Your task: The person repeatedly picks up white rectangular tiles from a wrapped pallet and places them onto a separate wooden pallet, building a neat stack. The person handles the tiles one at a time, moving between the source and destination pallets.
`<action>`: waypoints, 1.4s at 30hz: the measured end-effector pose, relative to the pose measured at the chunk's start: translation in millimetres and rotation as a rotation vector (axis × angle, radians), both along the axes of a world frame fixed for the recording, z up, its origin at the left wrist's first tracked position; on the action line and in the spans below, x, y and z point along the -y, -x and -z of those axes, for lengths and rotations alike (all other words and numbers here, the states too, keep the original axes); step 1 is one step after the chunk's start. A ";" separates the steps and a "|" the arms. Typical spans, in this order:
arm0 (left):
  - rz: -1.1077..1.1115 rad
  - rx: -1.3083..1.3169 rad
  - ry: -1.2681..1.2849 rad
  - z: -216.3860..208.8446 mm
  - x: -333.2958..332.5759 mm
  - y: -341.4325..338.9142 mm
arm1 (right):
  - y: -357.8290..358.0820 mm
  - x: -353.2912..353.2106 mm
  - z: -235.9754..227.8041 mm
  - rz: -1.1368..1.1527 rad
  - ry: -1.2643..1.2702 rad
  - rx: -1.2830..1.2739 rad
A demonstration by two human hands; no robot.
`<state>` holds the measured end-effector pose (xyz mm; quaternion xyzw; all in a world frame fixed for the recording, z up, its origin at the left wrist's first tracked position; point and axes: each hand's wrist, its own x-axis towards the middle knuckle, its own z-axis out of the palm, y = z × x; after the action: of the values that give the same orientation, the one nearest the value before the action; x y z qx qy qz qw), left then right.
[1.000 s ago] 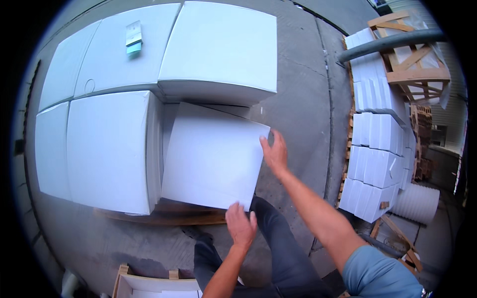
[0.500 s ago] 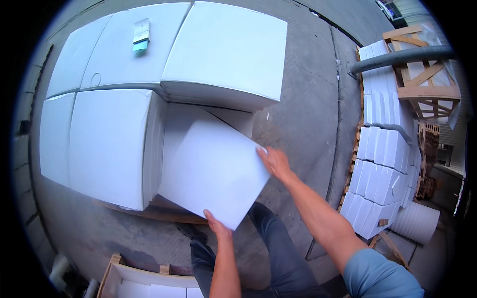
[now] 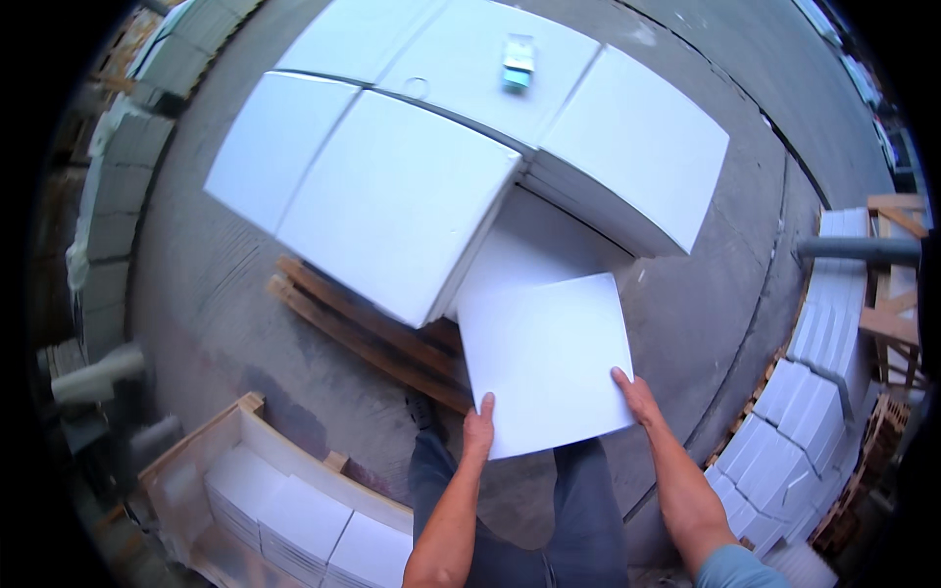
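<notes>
Between my two hands is a white, nearly square panel (image 3: 549,358), held tilted in front of my legs. My left hand (image 3: 478,428) is closed on its left edge near the lower corner, thumb on top. Over at the right edge, my right hand (image 3: 637,394) grips the panel in the same manner, its fingers hidden underneath. Behind the panel, its far part overlaps a lower white stack (image 3: 539,240) in a gap among taller white stacks (image 3: 392,186). How thick the panel is, I cannot tell.
A wooden pallet (image 3: 372,338) carries the tall stacks. On top lies a small silver-and-green item (image 3: 518,64). At lower left stands a wooden crate (image 3: 196,456) holding white stacks. More white stacks (image 3: 784,421) line the right, beside a grey pipe (image 3: 853,250).
Both hands have drawn the panel toward me and turned it, off most of the low stack. My view has swung left, bringing more of the crate into sight.
</notes>
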<state>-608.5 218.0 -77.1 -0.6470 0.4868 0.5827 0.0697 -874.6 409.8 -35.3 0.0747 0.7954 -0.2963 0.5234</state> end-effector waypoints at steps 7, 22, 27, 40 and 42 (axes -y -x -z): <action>-0.040 0.067 -0.249 -63.4 -22.2 -56.6 | -26.3 8.9 -101.9 -0.281 -0.147 -0.018; -0.746 -0.273 -0.686 -143.6 -117.0 -272.2 | -210.5 116.8 -192.7 -1.095 -0.638 0.050; -0.746 -0.350 -0.630 -86.2 -97.7 -365.7 | -309.0 178.1 -204.2 -1.270 -0.573 -0.064; -1.538 -0.685 -0.397 -158.5 -9.9 -494.0 | -552.8 469.2 -269.3 -1.827 -0.323 -0.350; -1.638 -0.789 -0.366 -142.2 0.0 -503.8 | -576.4 495.4 -260.1 -1.901 -0.263 -0.324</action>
<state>-104.8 217.9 65.1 -0.5229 -0.2332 0.6959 -0.4334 -298.2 -85.7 224.8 -0.5826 0.6130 0.3344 0.4159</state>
